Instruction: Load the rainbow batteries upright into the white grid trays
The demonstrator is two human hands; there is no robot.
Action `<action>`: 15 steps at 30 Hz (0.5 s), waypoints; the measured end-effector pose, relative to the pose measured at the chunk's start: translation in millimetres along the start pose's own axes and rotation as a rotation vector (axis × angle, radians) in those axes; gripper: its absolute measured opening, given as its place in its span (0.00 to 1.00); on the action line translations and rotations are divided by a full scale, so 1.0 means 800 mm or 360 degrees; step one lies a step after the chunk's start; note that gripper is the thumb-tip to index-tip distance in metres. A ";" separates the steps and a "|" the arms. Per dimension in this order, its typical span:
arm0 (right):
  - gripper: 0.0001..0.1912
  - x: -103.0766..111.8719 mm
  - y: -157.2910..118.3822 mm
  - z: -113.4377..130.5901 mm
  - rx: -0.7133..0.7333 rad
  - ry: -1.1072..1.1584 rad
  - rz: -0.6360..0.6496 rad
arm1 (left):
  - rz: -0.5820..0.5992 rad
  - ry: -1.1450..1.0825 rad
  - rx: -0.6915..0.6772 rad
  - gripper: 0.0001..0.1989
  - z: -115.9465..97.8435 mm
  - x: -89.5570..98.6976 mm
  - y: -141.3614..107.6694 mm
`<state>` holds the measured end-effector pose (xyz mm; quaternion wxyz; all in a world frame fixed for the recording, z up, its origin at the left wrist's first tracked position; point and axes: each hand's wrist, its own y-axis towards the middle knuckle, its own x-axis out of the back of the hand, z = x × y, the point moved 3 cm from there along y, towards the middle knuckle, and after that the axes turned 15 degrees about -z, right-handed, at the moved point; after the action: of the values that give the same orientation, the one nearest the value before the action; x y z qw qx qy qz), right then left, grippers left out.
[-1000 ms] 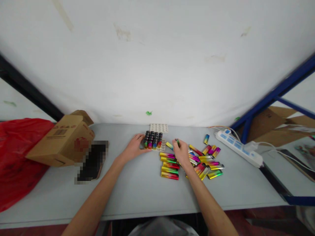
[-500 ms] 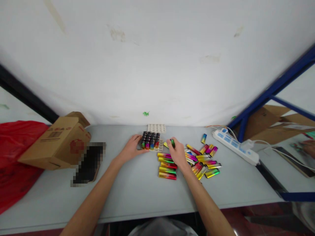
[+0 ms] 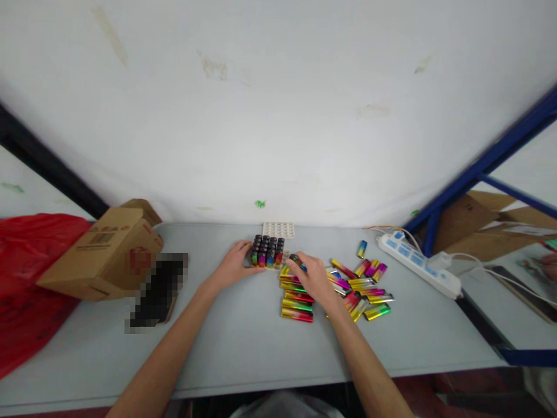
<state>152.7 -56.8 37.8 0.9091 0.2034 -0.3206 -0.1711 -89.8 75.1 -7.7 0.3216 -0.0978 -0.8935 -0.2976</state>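
Upright lighters (image 3: 270,256) with black tops and colourful metallic bodies stand in rows, seated in a white pocketed tray (image 3: 277,267). My left hand (image 3: 235,264) cups the tray's left front corner, thumb along the front and fingers at the side. Just right of the tray, my right hand (image 3: 311,276) is closed on a lighter (image 3: 297,259), its dark end pointing towards the tray; the fingers hide part of it. Under and beside that hand lies a row of loose lighters (image 3: 296,315) in yellow, red and green.
More loose lighters (image 3: 359,284) are scattered to the right. A second white tray (image 3: 278,229) lies behind the filled one. A power strip (image 3: 420,264) lies at the right. Leftward are a cardboard box (image 3: 104,249), a dark blurred device (image 3: 159,290) and a red bag (image 3: 35,278).
My right hand has moved slightly down and left with the lighter, bringing it close to the tray's right side. My left hand has stayed at the tray.
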 end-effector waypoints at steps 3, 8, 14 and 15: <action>0.21 -0.014 -0.004 -0.001 0.0080 -0.0062 0.0064 | 0.0015 0.0004 0.0001 0.36 -0.002 0.000 0.000; 0.18 -0.038 0.002 0.004 0.0257 -0.0647 0.0202 | 0.0008 -0.0006 -0.0003 0.36 -0.003 0.000 0.000; 0.18 -0.034 0.020 0.013 0.0456 -0.0775 0.0397 | -0.0019 -0.0028 -0.0013 0.36 -0.002 0.001 0.001; 0.18 -0.032 0.019 0.013 0.0486 -0.0748 0.0441 | -0.0015 -0.0029 -0.0017 0.36 -0.002 0.001 0.002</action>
<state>129.6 -34.8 39.3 0.7838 0.2468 -0.5686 -0.0379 -89.1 75.3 -5.3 0.3115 -0.0982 -0.8953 -0.3030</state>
